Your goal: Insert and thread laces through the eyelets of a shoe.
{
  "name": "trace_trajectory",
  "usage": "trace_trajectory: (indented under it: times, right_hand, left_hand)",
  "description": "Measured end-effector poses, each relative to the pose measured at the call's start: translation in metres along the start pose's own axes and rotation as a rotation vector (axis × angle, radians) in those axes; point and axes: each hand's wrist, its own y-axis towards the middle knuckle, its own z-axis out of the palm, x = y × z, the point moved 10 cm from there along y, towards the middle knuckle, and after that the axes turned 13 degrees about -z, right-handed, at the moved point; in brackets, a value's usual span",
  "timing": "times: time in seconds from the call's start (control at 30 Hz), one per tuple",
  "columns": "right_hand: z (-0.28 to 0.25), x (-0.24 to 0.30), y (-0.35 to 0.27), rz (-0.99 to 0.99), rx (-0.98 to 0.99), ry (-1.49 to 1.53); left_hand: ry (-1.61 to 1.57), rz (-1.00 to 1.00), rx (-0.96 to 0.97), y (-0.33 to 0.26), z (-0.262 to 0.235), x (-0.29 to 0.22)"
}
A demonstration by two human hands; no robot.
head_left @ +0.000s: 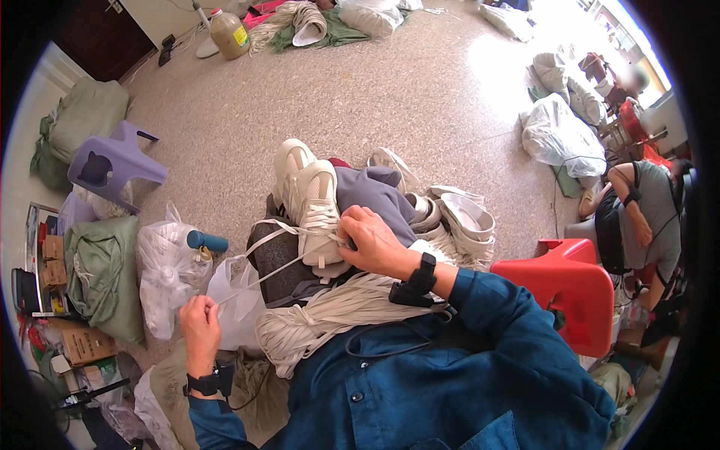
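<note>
Running taut to the shoe, a pale flat lace (259, 281) is pinched tight between thumb and fingers of the left hand (200, 322). Right hand (373, 238) is set against the shoe's right side near the collar, fingers curled; whether lace is also gripped there cannot be told.

Bundle of pale laces (319, 321) is laid across the lap. Shoe (319, 214) is off-white with a mesh toe pointed away, lace threaded crosswise up the front, one strand looped loose to the left. It is rested over the right side of a dark grey block (279, 259), toe past the block's far edge. Second shoe (291, 161) is placed just beyond, close alongside. Grey cloth (367, 196) is bunched to the right.

More shoes (465, 219) are piled on the speckled floor (360, 94), near the far-left corner of a red stool (562, 289). Left side: white plastic bag (169, 277), blue bottle (208, 241) at its right edge, green sack (105, 277), purple stool (112, 169). Co-worker (652, 225) is seated near the floor's right edge. Jug (229, 34) is stood at the far edge.
</note>
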Motion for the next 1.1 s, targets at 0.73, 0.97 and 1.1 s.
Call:
trace_trajectory:
  times: [0.73, 0.97, 1.1]
  right_hand:
    - [0.015, -0.016, 0.010, 0.098, 0.154, -0.158]
    - [0.014, -0.002, 0.021, 0.058, 0.307, -0.190]
    - [-0.010, 0.020, 0.034, -0.021, 0.039, -0.096]
  left_hand:
    - [-0.168, 0.176, 0.110, 0.059, 0.113, -0.161]
    - [0.032, 0.209, 0.036, 0.065, 0.133, -0.158]
    - [0.009, 0.186, -0.004, 0.063, 0.119, -0.164]
